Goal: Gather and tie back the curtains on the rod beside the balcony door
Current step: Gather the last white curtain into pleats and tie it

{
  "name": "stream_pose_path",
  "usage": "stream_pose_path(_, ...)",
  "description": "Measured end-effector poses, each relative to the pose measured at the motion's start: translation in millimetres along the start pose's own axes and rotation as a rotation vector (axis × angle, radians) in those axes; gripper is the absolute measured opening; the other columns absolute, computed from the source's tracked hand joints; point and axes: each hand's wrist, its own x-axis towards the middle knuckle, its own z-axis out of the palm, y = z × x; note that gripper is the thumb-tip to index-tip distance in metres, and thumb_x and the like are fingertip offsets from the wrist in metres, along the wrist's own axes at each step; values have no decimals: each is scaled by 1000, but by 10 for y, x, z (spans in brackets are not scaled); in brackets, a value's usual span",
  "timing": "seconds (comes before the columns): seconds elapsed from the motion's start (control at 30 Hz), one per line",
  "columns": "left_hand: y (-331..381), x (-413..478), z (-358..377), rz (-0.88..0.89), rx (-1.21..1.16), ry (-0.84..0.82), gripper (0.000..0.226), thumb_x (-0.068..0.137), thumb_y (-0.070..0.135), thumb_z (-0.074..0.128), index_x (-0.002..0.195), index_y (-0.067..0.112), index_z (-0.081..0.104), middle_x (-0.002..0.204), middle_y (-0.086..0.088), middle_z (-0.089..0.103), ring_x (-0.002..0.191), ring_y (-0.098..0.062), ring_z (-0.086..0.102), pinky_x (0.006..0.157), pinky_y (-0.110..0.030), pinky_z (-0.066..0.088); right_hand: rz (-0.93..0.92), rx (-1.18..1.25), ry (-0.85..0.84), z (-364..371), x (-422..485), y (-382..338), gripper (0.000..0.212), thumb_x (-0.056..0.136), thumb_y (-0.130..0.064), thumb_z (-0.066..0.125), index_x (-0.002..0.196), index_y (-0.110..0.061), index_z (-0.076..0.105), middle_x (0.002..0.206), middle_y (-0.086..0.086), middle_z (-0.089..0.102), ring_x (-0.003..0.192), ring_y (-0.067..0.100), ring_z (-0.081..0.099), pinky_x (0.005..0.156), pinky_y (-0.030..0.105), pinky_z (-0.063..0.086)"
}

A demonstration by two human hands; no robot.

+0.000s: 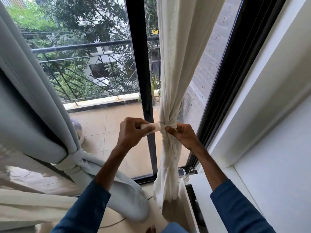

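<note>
Both hands gripped: left hand [130,130] pulled the tie [154,127], right hand [182,134] pinched the soft, limp curtain [170,91] at its knot.

A home (upstairs): curtains [170,73], balcony door [138,64], railing [80,46], trees beyond

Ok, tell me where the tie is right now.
Head view, centre: the tie wraps the cream curtain just right of the black door frame, its free end gripped by the left hand, the right hand pinching it at the curtain.
</note>
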Motion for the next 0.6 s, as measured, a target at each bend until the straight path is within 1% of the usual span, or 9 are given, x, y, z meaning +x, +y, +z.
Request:
stream_pose_path(0.03, 56, -49, 32, 13, -12, 26, 14, 76, 28, 87, 85, 19, 81, 62, 8, 72, 53, -7, 67, 52, -24, 53, -11, -12, 25, 17, 31, 19, 17, 84, -36, 77, 97, -26, 79, 97, 6, 79, 90, 12, 71, 85, 29, 56)
stream_pose_path(0.1, 174, -147, 123, 68, -30, 59, 19, 75, 26, 87, 92, 21, 80, 66, 9, 73, 56, -9, 69, 53, -22, 55, -33, -65, 68, 50, 103, 98, 33, 79, -55, 78, 94, -25, 80, 95, 22, 75, 84, 18, 67, 81, 38, 51)
stream_pose_path(0.2, 306, -250, 270, 166, -33, 86, 30, 78, 19, 85, 106, 22, 74, 70, 7, 74, 60, -9, 69, 59, -18, 57, -39, -139, 99, 99, 183, 246, 54, 80, -65, 73, 95, -13, 76, 90, 33, 68, 69, 39, 64, 72, 40, 44)
stream_pose_path(0.23, 335, -264, 301, 189, -35, 77, 30, 81, 18, 82, 110, 23, 73, 75, 7, 75, 65, -6, 71, 63, -16, 57, -53, -160, 115, 121, 171, 231, 52, 83, -64, 72, 95, -13, 75, 87, 30, 69, 69, 39, 65, 72, 39, 46)
stream_pose_path(0.3, 374, -276, 336, 244, -34, 9, 29, 88, 15, 75, 116, 21, 73, 93, 6, 77, 79, 1, 71, 71, -12, 57, -93, -207, 143, 153, 105, 169, 32, 90, -49, 68, 99, -20, 78, 86, 8, 77, 83, 20, 74, 76, 37, 55)
stream_pose_path(0.37, 354, -266, 345, 306, 45, -68, 32, 93, 9, 67, 124, 16, 70, 106, 2, 74, 89, -1, 70, 76, -11, 56, -114, -255, 160, 162, 66, 126, 20, 91, -37, 68, 102, -24, 79, 90, -5, 79, 88, 13, 75, 78, 36, 58)
stream_pose_path(0.43, 270, -210, 348, 357, 166, -74, 33, 94, 5, 63, 126, 10, 68, 109, -5, 70, 89, -9, 68, 77, -19, 60, -99, -298, 165, 152, 64, 123, 15, 91, -32, 70, 97, -22, 78, 84, -5, 77, 77, 7, 72, 71, 34, 56)
stream_pose_path(0.5, 194, -146, 344, 387, 256, -27, 25, 95, 11, 64, 120, 9, 71, 104, -7, 68, 84, -14, 66, 72, -31, 62, -81, -340, 175, 155, 60, 122, 9, 91, -26, 71, 89, -19, 77, 72, -6, 72, 61, -2, 58, 62, 28, 48)
stream_pose_path(0.6, 173, -101, 366, 471, 383, 93, 17, 94, 18, 68, 109, 12, 75, 98, -4, 60, 90, -16, 56, 67, -32, 57, -56, -376, 200, 193, 33, 93, 14, 90, -25, 71, 78, -19, 74, 60, -12, 64, 53, -4, 52, 57, 22, 42)
